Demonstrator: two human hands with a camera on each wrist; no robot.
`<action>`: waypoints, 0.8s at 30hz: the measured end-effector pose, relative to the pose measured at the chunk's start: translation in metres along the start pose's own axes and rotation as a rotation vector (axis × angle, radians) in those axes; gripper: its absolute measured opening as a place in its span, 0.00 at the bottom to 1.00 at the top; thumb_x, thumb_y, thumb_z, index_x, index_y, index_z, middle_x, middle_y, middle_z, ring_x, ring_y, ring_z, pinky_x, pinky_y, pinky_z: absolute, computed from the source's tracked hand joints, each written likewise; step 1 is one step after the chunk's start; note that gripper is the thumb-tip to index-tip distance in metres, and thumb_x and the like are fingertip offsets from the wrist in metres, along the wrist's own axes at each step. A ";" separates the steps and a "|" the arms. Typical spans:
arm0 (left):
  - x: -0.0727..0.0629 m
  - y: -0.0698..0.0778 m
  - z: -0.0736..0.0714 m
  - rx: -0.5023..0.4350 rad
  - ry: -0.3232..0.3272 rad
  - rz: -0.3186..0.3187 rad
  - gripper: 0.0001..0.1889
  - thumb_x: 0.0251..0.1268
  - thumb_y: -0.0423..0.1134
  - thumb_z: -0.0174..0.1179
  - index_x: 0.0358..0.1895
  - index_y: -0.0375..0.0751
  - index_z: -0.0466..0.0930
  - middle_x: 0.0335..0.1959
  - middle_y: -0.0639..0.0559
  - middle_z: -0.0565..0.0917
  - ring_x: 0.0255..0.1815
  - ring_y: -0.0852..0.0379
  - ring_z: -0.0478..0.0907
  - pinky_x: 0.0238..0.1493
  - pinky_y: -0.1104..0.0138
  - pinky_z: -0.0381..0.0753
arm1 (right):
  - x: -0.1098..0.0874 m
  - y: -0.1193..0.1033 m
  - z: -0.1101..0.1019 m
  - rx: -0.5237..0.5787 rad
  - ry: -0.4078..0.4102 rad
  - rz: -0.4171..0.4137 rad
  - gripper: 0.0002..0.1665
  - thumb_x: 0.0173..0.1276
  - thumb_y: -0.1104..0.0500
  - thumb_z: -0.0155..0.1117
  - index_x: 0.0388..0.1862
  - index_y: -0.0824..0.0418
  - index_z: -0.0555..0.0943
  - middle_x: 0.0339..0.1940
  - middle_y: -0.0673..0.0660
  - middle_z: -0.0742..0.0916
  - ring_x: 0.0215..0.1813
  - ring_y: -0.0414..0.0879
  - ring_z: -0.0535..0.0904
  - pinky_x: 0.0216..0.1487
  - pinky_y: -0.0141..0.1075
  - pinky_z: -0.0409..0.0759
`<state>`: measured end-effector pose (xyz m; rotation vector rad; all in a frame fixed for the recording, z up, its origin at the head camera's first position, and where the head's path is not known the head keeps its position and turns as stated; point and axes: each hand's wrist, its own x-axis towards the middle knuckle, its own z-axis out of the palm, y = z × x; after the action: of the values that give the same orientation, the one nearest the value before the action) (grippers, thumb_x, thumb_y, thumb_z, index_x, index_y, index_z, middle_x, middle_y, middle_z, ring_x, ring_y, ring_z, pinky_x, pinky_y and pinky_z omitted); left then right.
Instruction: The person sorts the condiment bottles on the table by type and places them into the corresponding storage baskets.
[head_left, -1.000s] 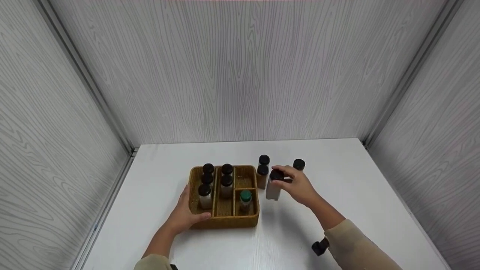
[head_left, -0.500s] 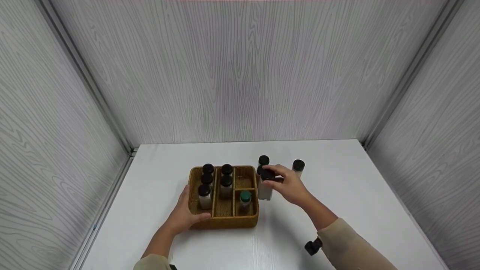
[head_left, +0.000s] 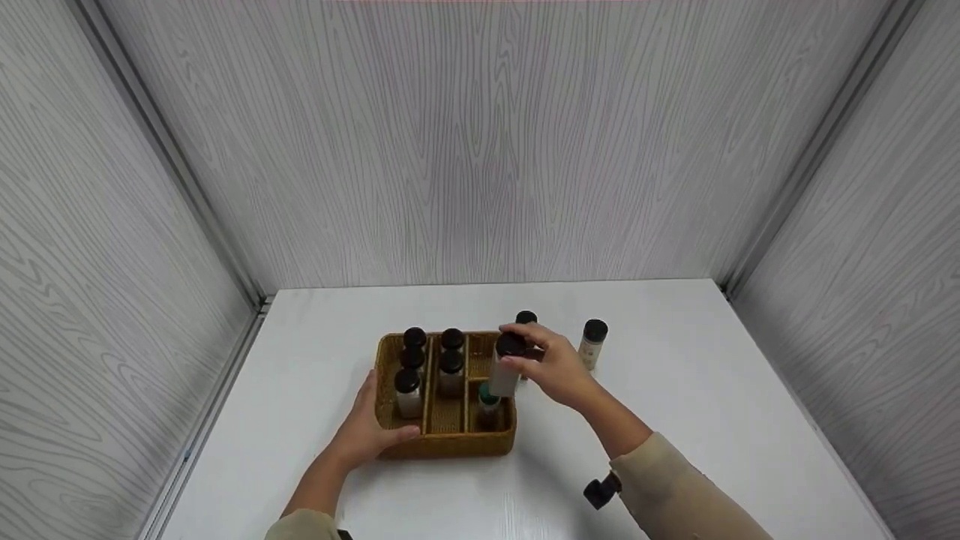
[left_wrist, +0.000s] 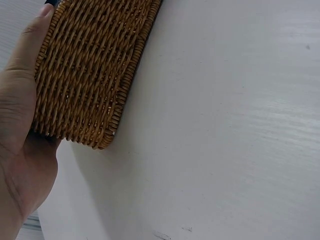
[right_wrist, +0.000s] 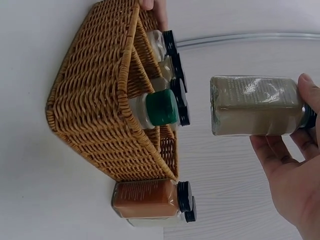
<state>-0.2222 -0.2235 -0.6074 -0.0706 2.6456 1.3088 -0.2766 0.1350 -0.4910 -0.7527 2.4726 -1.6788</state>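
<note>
A divided wicker basket point(head_left: 450, 445) sits on the white table. Its left front corner lies in my left hand point(head_left: 361, 431), thumb on the front rim and fingers along the left side. Near the black cap, my right hand point(head_left: 561, 373) grips a square glass spice jar point(right_wrist: 257, 106) of beige powder. This jar hangs above the basket's right side, partly covering a green-capped jar point(head_left: 488, 399) in the front right compartment. Several black-capped jars point(head_left: 408, 394) stand in the left compartment, and two more point(head_left: 451, 373) fill part of the middle one. The back right compartment is partly hidden.
Right beside the basket stands a jar of orange-brown powder point(right_wrist: 145, 198), with another black-capped jar point(head_left: 526, 318) behind it. Farther right, a labelled pale jar point(head_left: 592, 344) stands alone. Grey wood-grain panels point(head_left: 480, 150) close off the back and sides.
My right hand has carried the spice jar leftward, from beside the basket to above its right compartments. The left hand and the basket have stayed nearly still.
</note>
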 end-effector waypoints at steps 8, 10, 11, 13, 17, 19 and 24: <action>-0.001 0.000 0.000 -0.012 -0.001 -0.014 0.80 0.51 0.69 0.81 0.91 0.48 0.25 0.93 0.39 0.33 0.92 0.30 0.40 0.87 0.34 0.55 | 0.008 -0.006 0.020 0.014 -0.010 -0.039 0.30 0.71 0.55 0.79 0.72 0.53 0.84 0.64 0.58 0.87 0.61 0.51 0.86 0.60 0.30 0.87; 0.000 0.000 0.000 -0.015 0.000 -0.012 0.80 0.51 0.69 0.81 0.91 0.48 0.25 0.93 0.39 0.33 0.92 0.30 0.40 0.87 0.34 0.55 | 0.009 -0.007 0.025 0.023 -0.016 -0.033 0.30 0.72 0.55 0.79 0.72 0.53 0.84 0.63 0.57 0.87 0.60 0.50 0.87 0.58 0.31 0.87; -0.001 0.000 0.000 -0.016 0.002 -0.014 0.80 0.51 0.69 0.82 0.91 0.48 0.25 0.93 0.39 0.33 0.92 0.30 0.40 0.87 0.34 0.55 | 0.010 -0.007 0.028 0.026 -0.021 -0.032 0.30 0.72 0.54 0.79 0.71 0.53 0.84 0.63 0.57 0.87 0.59 0.50 0.87 0.57 0.31 0.88; -0.001 0.000 0.000 -0.014 0.004 -0.020 0.80 0.51 0.69 0.82 0.91 0.48 0.25 0.93 0.39 0.34 0.92 0.30 0.40 0.87 0.34 0.56 | 0.011 -0.008 0.033 0.038 -0.026 -0.025 0.30 0.72 0.54 0.79 0.71 0.51 0.84 0.62 0.57 0.87 0.58 0.49 0.87 0.56 0.32 0.88; -0.001 0.001 0.000 -0.011 0.005 -0.029 0.80 0.50 0.70 0.82 0.91 0.50 0.24 0.93 0.39 0.34 0.92 0.30 0.41 0.87 0.35 0.55 | 0.012 -0.008 0.042 0.062 -0.033 -0.017 0.29 0.71 0.53 0.79 0.70 0.44 0.85 0.61 0.54 0.87 0.58 0.46 0.88 0.55 0.32 0.89; -0.001 0.001 0.000 -0.013 0.004 -0.030 0.80 0.51 0.70 0.81 0.91 0.52 0.24 0.93 0.39 0.34 0.92 0.31 0.40 0.88 0.35 0.55 | 0.014 -0.008 0.046 0.071 -0.035 -0.018 0.29 0.71 0.53 0.79 0.70 0.43 0.85 0.62 0.54 0.87 0.58 0.46 0.88 0.56 0.32 0.89; 0.000 0.001 -0.001 -0.024 0.009 -0.015 0.80 0.51 0.68 0.82 0.91 0.50 0.25 0.93 0.40 0.34 0.93 0.31 0.40 0.88 0.35 0.53 | 0.016 -0.009 0.057 0.088 -0.040 -0.014 0.29 0.72 0.53 0.79 0.71 0.46 0.84 0.66 0.57 0.85 0.62 0.50 0.87 0.60 0.34 0.88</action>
<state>-0.2223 -0.2234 -0.6063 -0.0993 2.6323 1.3387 -0.2696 0.0770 -0.5028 -0.7869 2.3548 -1.7467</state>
